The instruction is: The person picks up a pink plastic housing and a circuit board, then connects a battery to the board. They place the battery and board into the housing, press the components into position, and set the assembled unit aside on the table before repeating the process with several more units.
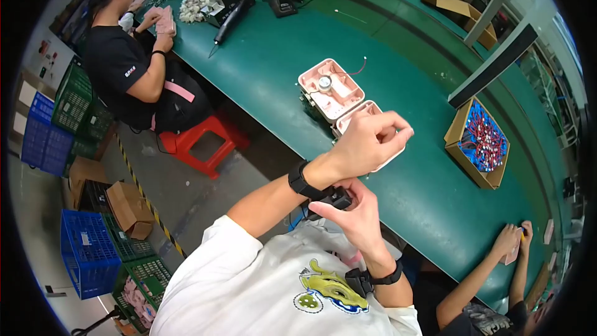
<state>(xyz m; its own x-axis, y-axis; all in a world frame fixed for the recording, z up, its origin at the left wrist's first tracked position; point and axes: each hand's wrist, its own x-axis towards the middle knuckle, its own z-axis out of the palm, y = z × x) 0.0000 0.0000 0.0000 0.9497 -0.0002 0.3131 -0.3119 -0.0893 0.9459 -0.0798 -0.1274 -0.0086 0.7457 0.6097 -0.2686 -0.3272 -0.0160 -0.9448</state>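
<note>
The left hand (367,143) is reaching over the table (407,196), its fingers curling toward the thumb; I cannot tell whether they are pinching anything. Below it, the right hand (360,221) is curving its thumb and fingers around a small black box (337,199) at the left wrist, beside the wristband (300,182); I cannot tell how firmly it is pressing. Just beyond the left hand, an open pink case (347,94) is lying on the table, its nearer half being partly covered by that hand. Right of both hands, a cardboard box (467,165) is holding red and blue wires. Far left of the hands, a co-worker (118,56) is handling a pink piece (165,20).
</note>
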